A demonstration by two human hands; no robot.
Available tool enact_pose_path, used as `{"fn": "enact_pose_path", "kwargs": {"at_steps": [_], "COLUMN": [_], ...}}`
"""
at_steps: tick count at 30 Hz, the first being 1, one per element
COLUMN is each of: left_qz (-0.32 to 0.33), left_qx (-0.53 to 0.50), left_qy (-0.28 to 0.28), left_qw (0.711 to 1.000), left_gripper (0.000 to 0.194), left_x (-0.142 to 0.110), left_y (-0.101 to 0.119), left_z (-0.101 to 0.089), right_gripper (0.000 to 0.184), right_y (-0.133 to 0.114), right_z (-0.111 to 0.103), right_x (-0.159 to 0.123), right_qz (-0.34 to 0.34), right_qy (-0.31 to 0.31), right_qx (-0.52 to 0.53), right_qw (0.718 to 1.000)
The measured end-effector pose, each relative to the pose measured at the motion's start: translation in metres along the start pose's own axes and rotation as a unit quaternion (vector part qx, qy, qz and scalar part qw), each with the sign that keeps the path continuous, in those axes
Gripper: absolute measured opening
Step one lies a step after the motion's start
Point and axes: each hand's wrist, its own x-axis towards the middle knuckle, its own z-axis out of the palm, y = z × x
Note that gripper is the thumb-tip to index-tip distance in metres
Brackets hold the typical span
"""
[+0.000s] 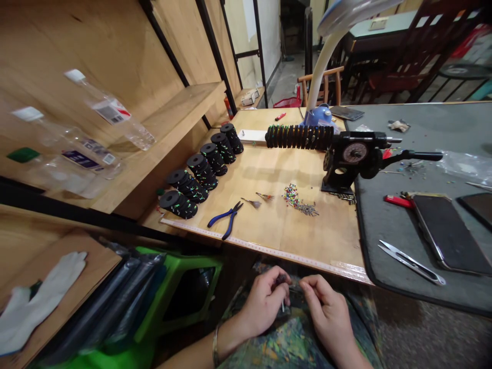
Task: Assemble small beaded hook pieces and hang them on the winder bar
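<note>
My left hand (261, 302) is above my lap, its fingers curled closed around something small and dark that I cannot make out. A thin pale piece pokes out below its thumb. Close beside it, my right hand (326, 307) is closed in a pinch, thumb against forefinger; whatever is between them is too small to name. Both hands are just below the table's front edge. Nearest on the table are blue-handled pliers (228, 220), lying with jaws slightly apart, two small feathery pieces (251, 203), a pile of colourful beads (291, 195) and small metal pieces (308, 209).
Several black foam spools (179, 203) line the left edge. A hand-cranked winder (353, 154) carries a row of black discs (300, 137) beneath a lamp (317, 72). On the grey mat lie a phone (449, 230) and thread snips (413, 262). Plastic bottles (111, 110) rest on the shelf.
</note>
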Motion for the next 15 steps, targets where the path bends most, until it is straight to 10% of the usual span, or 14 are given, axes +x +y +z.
{"fn": "enact_pose_path", "kwargs": {"at_steps": [15], "left_qz": [-0.054], "left_qx": [-0.181], "left_qy": [0.03], "left_qw": [0.982], "left_gripper": [0.012], "left_x": [0.006], "left_y": [-0.008], "left_z": [0.004], "right_gripper": [0.029], "right_y": [0.0007], "right_z": [0.0014], "right_x": [-0.001], "right_qz": [-0.007], "right_qy": [-0.004], "right_qx": [0.003], "right_qw": [1.0]}}
